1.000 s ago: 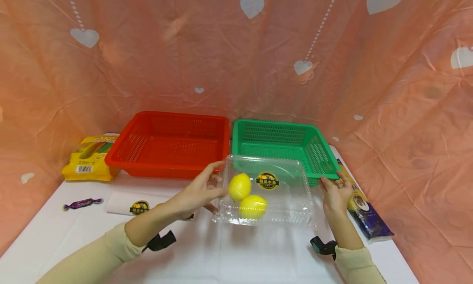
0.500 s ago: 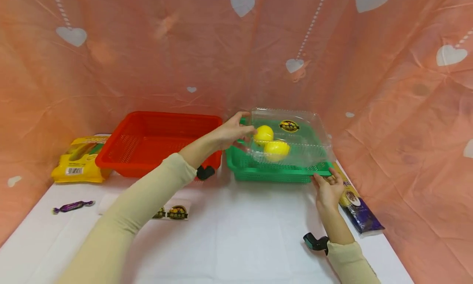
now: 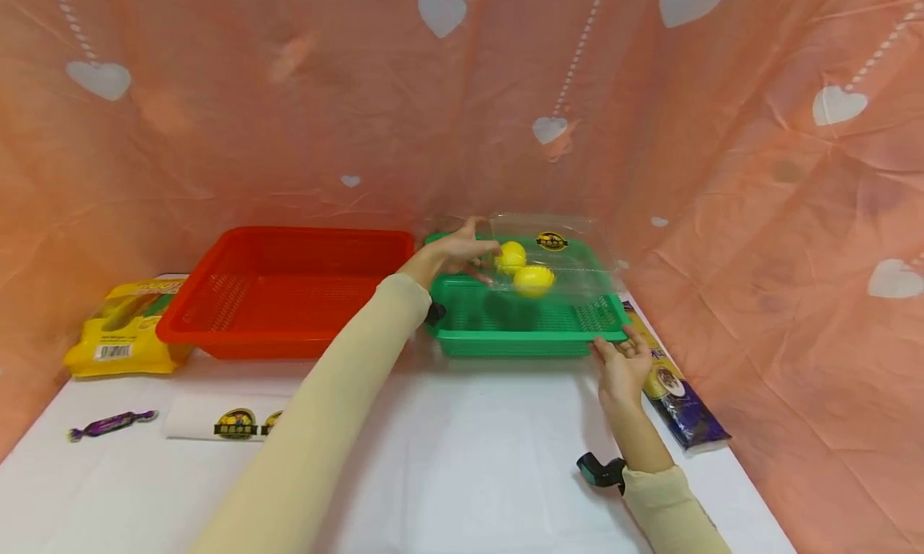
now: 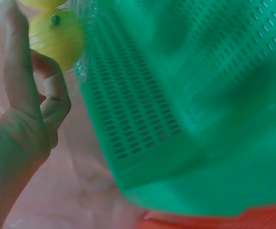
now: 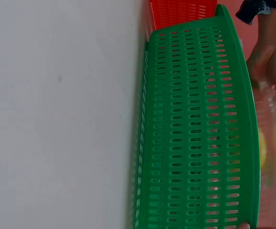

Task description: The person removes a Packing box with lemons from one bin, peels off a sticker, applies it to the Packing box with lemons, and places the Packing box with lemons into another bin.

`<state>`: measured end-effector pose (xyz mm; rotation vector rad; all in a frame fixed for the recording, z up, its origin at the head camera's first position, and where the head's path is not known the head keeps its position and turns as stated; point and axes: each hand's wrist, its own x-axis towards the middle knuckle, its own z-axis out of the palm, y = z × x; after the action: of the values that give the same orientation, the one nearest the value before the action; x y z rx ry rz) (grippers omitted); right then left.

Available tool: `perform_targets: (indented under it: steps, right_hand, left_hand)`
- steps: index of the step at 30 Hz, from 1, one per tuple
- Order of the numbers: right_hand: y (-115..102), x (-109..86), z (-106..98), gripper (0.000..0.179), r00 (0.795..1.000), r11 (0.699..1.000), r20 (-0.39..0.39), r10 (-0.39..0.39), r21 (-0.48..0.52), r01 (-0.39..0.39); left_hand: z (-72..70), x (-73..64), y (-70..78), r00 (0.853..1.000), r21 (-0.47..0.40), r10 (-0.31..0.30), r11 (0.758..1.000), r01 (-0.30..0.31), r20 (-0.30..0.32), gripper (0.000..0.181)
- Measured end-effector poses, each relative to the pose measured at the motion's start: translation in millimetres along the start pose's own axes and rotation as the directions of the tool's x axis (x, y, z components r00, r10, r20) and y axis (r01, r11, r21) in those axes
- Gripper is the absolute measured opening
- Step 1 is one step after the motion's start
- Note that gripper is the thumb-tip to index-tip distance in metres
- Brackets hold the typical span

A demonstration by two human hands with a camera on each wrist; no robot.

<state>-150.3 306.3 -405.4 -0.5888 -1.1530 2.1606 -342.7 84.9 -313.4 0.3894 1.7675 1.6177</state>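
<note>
My left hand (image 3: 462, 249) grips the left side of a clear plastic box (image 3: 581, 275) and holds it above the green basket (image 3: 520, 345). Inside the box, toward its left end, lie two yellow lemons (image 3: 534, 281). A black and gold fruit label (image 3: 552, 241) is on the box. In the left wrist view, a lemon (image 4: 56, 40) shows beyond my fingers. My right hand (image 3: 624, 365) holds the front right corner of the green basket's rim. Only a fingertip (image 5: 244, 225) of it shows in the right wrist view.
A red basket (image 3: 289, 347) stands left of the green one. Beyond it lies a yellow packet (image 3: 119, 337). Nearer are a purple wrapped candy (image 3: 111, 424) and a white strip of labels (image 3: 195, 416). A purple and gold packet (image 3: 682, 410) lies at the right table edge.
My left hand has carried the box with the lemons forward, from in front of the green basket to above it. The right hand has kept its hold on the rim. The head view has shifted.
</note>
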Motion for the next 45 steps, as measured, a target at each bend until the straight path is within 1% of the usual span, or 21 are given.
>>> perform_targets:
  steps: [6,11,15,19,24,27,29,31,33,35,37,38,40,42,43,44,45]
  right_hand:
    - [-1.2,0.8,-0.8,0.055,1.000,0.999,0.005,-0.007,-0.031,0.007]
    - [0.2,1.4,-2.2,0.057,1.000,0.998,0.006,-0.008,-0.066,0.009]
    - [0.3,2.8,-2.5,0.057,1.000,0.999,0.006,-0.011,-0.053,0.012]
    - [1.0,2.8,-1.3,0.057,1.000,0.999,0.008,-0.010,-0.049,0.010]
    - [-0.3,1.9,-1.2,0.060,1.000,0.999,0.003,-0.018,-0.047,0.018]
    - [-0.6,1.2,-1.4,0.060,1.000,0.998,0.005,-0.020,-0.058,0.020]
    - [-0.4,1.0,-1.5,0.058,1.000,0.997,0.004,-0.018,-0.072,0.018]
    - [0.1,0.8,-1.1,0.056,1.000,0.997,0.007,-0.015,-0.076,0.016]
    - [1.0,0.5,-0.2,0.055,1.000,0.997,0.005,-0.012,-0.080,0.012]
    - [1.6,0.2,0.1,0.054,1.000,0.997,0.005,-0.008,-0.077,0.008]
    - [1.5,-0.4,0.3,0.054,1.000,0.997,0.006,-0.003,-0.078,0.003]
    - [1.4,-0.7,0.4,0.054,1.000,0.997,0.002,0.001,-0.079,-0.001]
    - [0.9,-1.3,0.3,0.055,1.000,0.997,0.002,0.005,-0.078,-0.004]
    - [0.4,-1.6,0.5,0.054,1.000,0.998,0.001,0.005,-0.068,-0.005]
    - [-0.1,-1.8,0.5,0.054,1.000,0.998,0.001,0.005,-0.060,-0.005]
    - [-0.3,-2.0,0.4,0.053,1.000,0.998,-0.001,0.007,-0.055,-0.007]
    - [-0.4,-2.1,0.1,0.053,1.000,0.999,0.000,0.010,-0.049,-0.010]
  left_hand:
    - [0.0,11.8,-9.5,0.995,-0.040,-0.099,0.994,0.099,0.004,0.088]
    - [-0.9,16.1,-20.2,0.989,-0.066,-0.146,0.987,0.146,-0.005,0.089]
    - [-2.2,20.8,-25.2,0.979,-0.111,-0.203,0.973,0.201,-0.011,0.086]
    - [-3.1,21.9,-28.4,0.967,-0.149,-0.255,0.957,0.250,-0.013,0.088]
    - [-0.5,21.0,-28.1,0.958,-0.115,-0.288,0.952,0.285,-0.007,0.092]
    - [-0.7,20.1,-28.4,0.946,-0.087,-0.323,0.943,0.321,-0.011,0.091]
    - [-1.6,20.5,-29.0,0.937,-0.083,-0.350,0.934,0.348,-0.014,0.092]
    - [-3.0,20.1,-28.8,0.931,-0.076,-0.366,0.929,0.363,-0.018,0.093]
    - [-4.8,19.4,-27.8,0.926,-0.069,-0.377,0.924,0.375,-0.013,0.095]
    - [-5.3,17.4,-25.1,0.925,-0.024,-0.379,0.925,0.379,-0.005,0.098]
    - [-5.3,13.7,-20.9,0.931,0.064,-0.366,0.929,0.365,-0.004,0.100]
    - [-5.5,10.9,-18.2,0.938,0.113,-0.346,0.932,0.345,-0.007,0.102]
    - [-5.7,2.1,-11.0,0.962,0.223,-0.271,0.937,0.270,-0.027,0.102]
    - [-6.6,-11.7,-1.7,0.988,0.318,-0.148,0.935,0.157,-0.052,0.099]
    - [-7.4,-21.6,3.2,0.996,0.364,-0.072,0.927,0.088,-0.056,0.096]
    - [-8.5,-32.4,7.7,0.999,0.416,0.013,0.909,0.010,-0.053,0.091]
    - [-9.2,-45.4,12.0,0.994,0.466,0.096,0.883,-0.062,-0.049,0.085]
